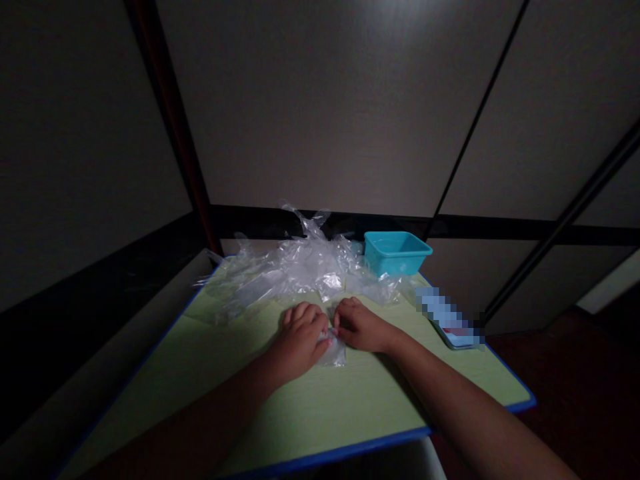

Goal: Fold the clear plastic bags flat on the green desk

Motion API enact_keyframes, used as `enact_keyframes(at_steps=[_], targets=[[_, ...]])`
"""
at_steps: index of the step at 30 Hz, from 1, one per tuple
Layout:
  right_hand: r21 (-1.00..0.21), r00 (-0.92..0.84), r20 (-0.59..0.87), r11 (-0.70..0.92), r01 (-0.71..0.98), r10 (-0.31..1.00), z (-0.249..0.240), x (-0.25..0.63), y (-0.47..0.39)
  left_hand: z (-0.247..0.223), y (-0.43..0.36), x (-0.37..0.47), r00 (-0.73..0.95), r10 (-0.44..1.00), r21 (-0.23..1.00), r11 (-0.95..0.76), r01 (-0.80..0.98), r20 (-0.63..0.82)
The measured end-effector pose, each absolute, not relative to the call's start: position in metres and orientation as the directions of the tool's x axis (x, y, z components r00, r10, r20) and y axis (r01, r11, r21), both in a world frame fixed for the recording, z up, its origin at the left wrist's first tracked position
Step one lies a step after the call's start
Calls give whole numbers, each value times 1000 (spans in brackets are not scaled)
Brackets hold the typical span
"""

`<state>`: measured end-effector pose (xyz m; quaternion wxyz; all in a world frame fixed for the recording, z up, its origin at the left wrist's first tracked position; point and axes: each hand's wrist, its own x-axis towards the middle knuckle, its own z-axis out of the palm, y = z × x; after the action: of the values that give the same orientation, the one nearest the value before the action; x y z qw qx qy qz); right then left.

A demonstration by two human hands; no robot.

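A small clear plastic bag [335, 357] lies on the table in front of me, partly covered by my hands. My left hand [299, 341] rests at its left side, with curled fingers and the thumb pressed on the plastic. From the right, my right hand [364, 327] pinches the bag's upper edge between thumb and fingers. Just beyond both hands spreads a loose heap of crumpled clear plastic bags [300, 267]. Whether anything is inside the small bag cannot be made out.
At the back right of the light green table [370, 407] stands a turquoise plastic basket [395, 261]. A flat, partly blurred-out object [453, 327] lies along the right edge. A panelled wall [320, 133] rises behind the table, whose rim is blue.
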<state>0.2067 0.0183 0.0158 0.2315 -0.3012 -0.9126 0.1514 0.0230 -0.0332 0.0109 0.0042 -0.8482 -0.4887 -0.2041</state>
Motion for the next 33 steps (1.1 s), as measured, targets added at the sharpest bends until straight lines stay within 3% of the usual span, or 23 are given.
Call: enact_keyframes(at_steps=[4,10,21,33], targets=[[-445,-681,356,757,478,639,35,214,10,11,-34,22,440,830,219,-526,822,342],[-526,-835,205,777,347,511,42,212,4,12,-33,22,447,826,213,-532,819,344],[-300,-810,179,815,495,558,20,215,16,14,-35,25,466,809,168,-547,820,357],[-339,-801,80,772,538,594,19,217,18,10,-18,8,548,773,264,-628,732,319]])
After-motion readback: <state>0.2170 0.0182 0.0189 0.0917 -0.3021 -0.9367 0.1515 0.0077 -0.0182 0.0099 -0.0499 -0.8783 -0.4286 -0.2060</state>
